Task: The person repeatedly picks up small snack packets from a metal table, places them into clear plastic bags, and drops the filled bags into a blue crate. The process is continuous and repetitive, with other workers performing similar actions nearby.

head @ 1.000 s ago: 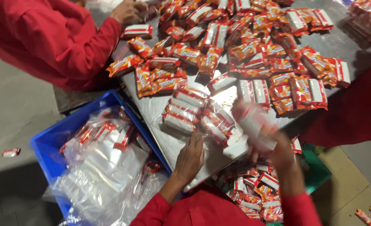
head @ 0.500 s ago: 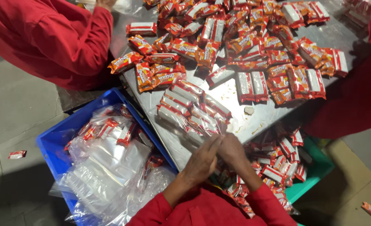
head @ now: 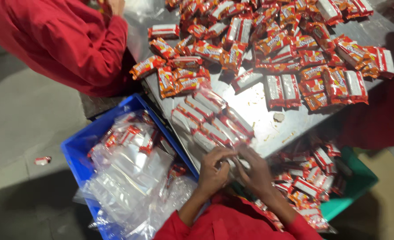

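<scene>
Both hands meet at the near edge of the metal surface (head: 254, 111). Left hand (head: 212, 171) and right hand (head: 255, 171) are side by side, fingers curled in and grasping the near end of a clear bag of packets (head: 212, 120). That bag lies on the surface, running from the hands toward far left, with red-and-white snack packets lined up inside in rows. Exact grip is partly hidden by the knuckles; both hands look clenched on the bag's open end.

Far side of the surface: a loose pile of packets (head: 290, 49), red and orange wrappers, spread across most of the top. A small crumb (head: 278, 117) sits on bare metal just right of the bag.

Left of the hands, below the surface: blue crate (head: 79, 153) holding clear plastic bags (head: 130, 178), some with packets in them. Right of the hands, below the surface: green crate (head: 357, 189) full of more packets.

Far left: another person in a red sleeve (head: 68, 40), hand at the surface's far edge. One stray packet (head: 42, 160) lies on the grey floor, left of the blue crate. Person's own red sleeves show at the near edge.
</scene>
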